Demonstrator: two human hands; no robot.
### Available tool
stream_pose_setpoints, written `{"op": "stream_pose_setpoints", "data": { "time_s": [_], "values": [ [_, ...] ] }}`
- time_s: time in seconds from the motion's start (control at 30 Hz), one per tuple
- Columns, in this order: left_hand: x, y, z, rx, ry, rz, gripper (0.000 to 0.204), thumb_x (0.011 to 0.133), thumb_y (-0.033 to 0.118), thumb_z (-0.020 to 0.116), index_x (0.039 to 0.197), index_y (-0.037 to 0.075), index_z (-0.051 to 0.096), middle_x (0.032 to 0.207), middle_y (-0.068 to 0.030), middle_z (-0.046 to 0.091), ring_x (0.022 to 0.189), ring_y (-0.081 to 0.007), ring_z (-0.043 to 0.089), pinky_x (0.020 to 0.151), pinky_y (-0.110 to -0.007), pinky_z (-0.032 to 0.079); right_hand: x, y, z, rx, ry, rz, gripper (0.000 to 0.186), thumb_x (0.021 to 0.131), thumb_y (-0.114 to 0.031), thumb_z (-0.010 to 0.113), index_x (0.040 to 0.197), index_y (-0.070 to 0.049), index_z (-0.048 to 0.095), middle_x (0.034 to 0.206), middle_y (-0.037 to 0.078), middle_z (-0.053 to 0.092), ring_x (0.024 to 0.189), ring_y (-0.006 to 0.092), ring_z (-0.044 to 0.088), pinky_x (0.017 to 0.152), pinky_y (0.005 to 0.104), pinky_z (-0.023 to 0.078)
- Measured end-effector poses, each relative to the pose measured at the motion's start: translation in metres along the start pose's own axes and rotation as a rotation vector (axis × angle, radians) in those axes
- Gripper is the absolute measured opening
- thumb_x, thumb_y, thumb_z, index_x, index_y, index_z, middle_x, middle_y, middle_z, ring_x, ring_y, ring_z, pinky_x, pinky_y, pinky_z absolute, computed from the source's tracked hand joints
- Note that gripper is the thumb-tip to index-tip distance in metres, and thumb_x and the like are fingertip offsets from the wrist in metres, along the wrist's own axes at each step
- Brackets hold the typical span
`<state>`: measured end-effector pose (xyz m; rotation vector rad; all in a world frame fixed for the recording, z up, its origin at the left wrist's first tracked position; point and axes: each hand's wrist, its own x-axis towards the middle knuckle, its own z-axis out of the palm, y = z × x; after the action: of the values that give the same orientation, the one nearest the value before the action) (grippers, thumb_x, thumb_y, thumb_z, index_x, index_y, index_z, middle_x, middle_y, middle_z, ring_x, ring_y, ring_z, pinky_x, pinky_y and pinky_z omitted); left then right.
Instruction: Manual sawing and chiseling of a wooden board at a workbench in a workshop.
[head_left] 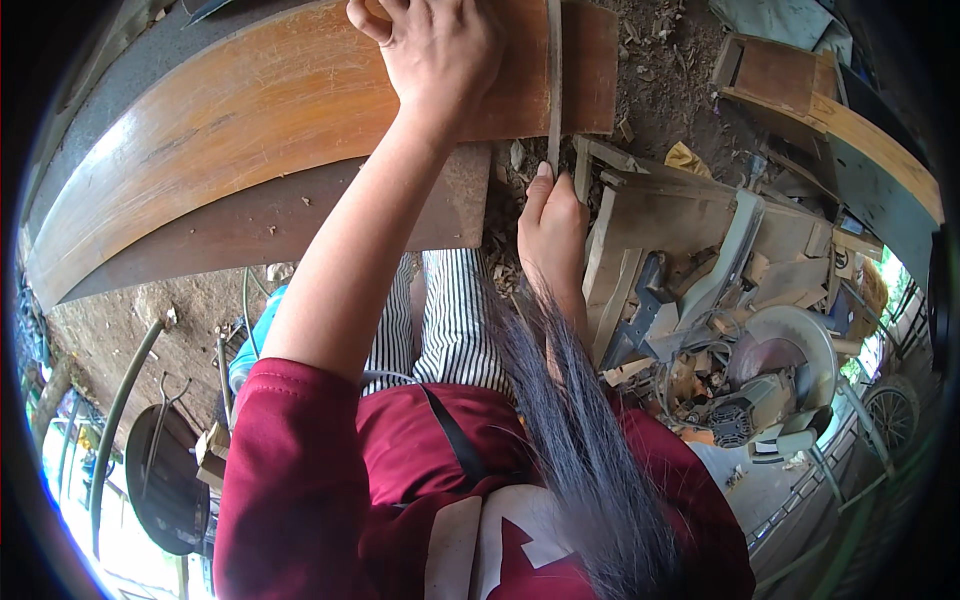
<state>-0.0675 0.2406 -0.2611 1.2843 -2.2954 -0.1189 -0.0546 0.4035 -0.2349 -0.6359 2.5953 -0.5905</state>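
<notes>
Dark hair (590,430) hangs loose nearest the camera, falling across the red shirt (430,430) and partly hiding the right forearm. Beyond it, the long curved wooden board (250,90) lies across the upper part of the view, overlapping a darker brown panel (300,215) that seems to give it support. The right hand (553,225) is closed on the near end of a thin strip (555,90), thumb laid along it, which likely holds it straight across the board near its right end. The left hand (435,50) is over the board, back upward, perhaps to steady it; its fingertips are cut off, so whether it grips anything cannot be told. Wooden scraps (790,285) lie heaped at the right.
</notes>
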Motion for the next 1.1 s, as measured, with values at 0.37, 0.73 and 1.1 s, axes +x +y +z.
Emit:
{"op": "stream_pose_setpoints", "data": {
  "time_s": [0.37, 0.73, 1.1],
  "values": [
    [-0.002, 0.001, -0.001, -0.007, 0.009, 0.010, 0.030, 0.074, 0.014, 0.041, 0.098, -0.002, 0.044, 0.118, -0.0197, 0.036, 0.116, -0.0310, 0.027, 0.095, -0.045, 0.016, -0.001, 0.001, 0.000, 0.001, 0.024, -0.012, 0.031, 0.089, -0.016, 0.037, 0.065, 0.003, 0.044, 0.053, 0.023, 0.051, 0.051, 0.0374, 0.054, 0.041, 0.0402, 0.041],
    [-0.002, 0.001, 0.000, -0.019, 0.015, -0.021, 0.028, 0.075, 0.015, 0.041, 0.098, -0.001, 0.044, 0.118, -0.0188, 0.036, 0.117, -0.0305, 0.026, 0.095, -0.045, 0.016, 0.002, -0.020, -0.039, -0.071, -0.134, 0.028, 0.034, 0.089, -0.019, 0.035, 0.070, 0.005, 0.048, 0.061, 0.026, 0.053, 0.060, 0.0406, 0.054, 0.053, 0.0438, 0.043],
    [-0.004, -0.004, 0.002, -0.024, 0.024, 0.016, 0.024, 0.078, 0.022, 0.042, 0.093, 0.004, 0.049, 0.116, -0.0160, 0.041, 0.115, -0.0303, 0.030, 0.090, -0.048, 0.018, 0.033, -0.035, -0.062, -0.022, -0.256, 0.007, 0.035, 0.086, -0.019, 0.037, 0.068, 0.008, 0.051, 0.066, 0.028, 0.053, 0.070, 0.0419, 0.054, 0.060, 0.0441, 0.044]
  ]
}}
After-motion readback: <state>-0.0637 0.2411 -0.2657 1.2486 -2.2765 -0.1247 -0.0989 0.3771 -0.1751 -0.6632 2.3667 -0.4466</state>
